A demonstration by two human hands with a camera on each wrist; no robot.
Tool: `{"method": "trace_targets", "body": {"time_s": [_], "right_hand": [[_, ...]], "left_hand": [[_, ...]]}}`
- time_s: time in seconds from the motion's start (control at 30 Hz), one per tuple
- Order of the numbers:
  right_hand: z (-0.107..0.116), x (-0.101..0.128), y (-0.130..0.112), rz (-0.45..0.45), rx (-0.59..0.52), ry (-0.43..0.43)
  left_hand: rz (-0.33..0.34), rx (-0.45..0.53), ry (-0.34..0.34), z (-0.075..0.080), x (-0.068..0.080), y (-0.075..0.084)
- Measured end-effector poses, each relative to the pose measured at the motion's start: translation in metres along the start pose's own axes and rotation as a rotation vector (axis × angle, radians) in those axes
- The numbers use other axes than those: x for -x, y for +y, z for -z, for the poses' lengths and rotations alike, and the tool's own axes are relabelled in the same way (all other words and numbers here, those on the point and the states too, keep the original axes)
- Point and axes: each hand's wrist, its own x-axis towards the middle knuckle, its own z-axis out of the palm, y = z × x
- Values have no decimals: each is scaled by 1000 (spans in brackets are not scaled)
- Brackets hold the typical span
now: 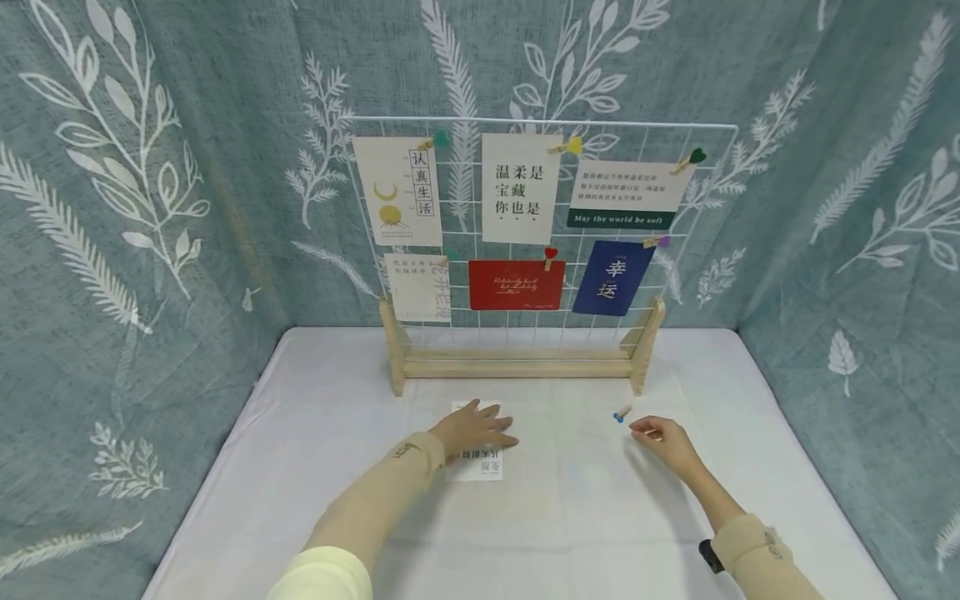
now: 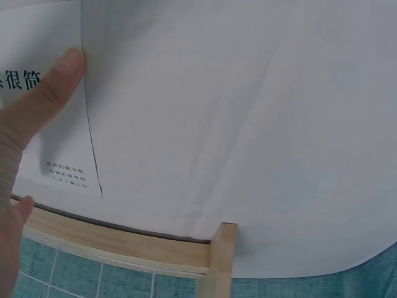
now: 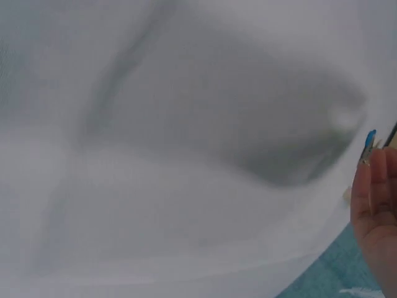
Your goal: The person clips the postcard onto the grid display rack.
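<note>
Item: white card (image 1: 477, 463) with printed characters, flat on the white tablecloth (image 1: 570, 517), just near of the stand's wooden base. Your left hand (image 1: 474, 431) rests on it, fingers straight and spread, pressing it to the cloth; the left wrist view shows the thumb (image 2: 43, 99) lying on the card's edge. Not lifted, not pinched.

Item: small wooden clip with a blue heart (image 1: 622, 413), lying on the cloth to the right of the card, well apart from it. Your right hand (image 1: 663, 442) sits just near of the clip, fingertips close to it but, as far as the head view shows, not touching. Its fingers look loosely curled and hold nothing.

Item: wire grid stand (image 1: 525, 250) on a wooden base (image 1: 517, 365), at the far side of the table. Six cards hang on it already, each with its own heart clip: three in the upper row, three in the lower.

Status, as a judgement: six cards are hung; the seventh card and its clip are both down on the table. Left for you: pick up the clip, raise the card to the grid, pin it.
</note>
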Motion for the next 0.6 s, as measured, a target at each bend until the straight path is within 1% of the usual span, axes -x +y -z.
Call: {"method": "trace_targets", "body": {"time_s": [0.1,0.13,0.17,0.23,0.27,0.3,0.37,0.4,0.43,0.53,0.6], "right_hand": [[-5,2,12,61,-85,11],[-8,3,17,87,-116,11],[-13,1,29,145,-172,16],[-17,3,38,180,-253,17],[-19,4,41,183,-285,13],[-21,5,42,163,-314,12],[-22,7,41,92,-364,11],[-21,9,32,14,-364,6],[-21,10,30,-40,-366,-5],[-20,11,24,-185,-371,-35],[-20,10,23,-233,-381,-51]], "left_hand": [[-12,53,17,-1,-5,-1],[-14,51,21,-1,-7,-2],[-15,51,27,-2,-10,-3],[-17,44,43,-5,-13,-4],[-16,21,46,-6,-15,-5],[-18,3,52,-7,-15,-6],[-21,-31,53,-9,-16,-7],[-23,-34,53,-10,-15,-7],[-23,-35,50,-11,-14,-7],[-22,27,52,-13,-11,-8],[-21,67,59,-15,-10,-9]]}}
